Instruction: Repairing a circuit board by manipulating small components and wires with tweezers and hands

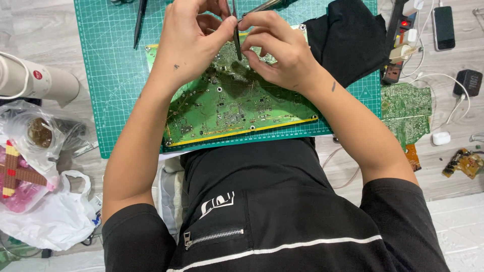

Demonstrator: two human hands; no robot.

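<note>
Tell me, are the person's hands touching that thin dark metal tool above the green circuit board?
Touching. The head view shows the left hand and right hand both pinching the thin dark metal tool between fingertips, above the green circuit board.

Two circuit boards (237, 108) (406, 113), one cutting mat (111, 65), one phone (443, 27), two plastic bags (50, 216) (20, 126).

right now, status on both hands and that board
Left hand and right hand both pinching slim tweezers upright. Tip on green circuit board. Board lies on cutting mat. Nothing blocking.
</note>
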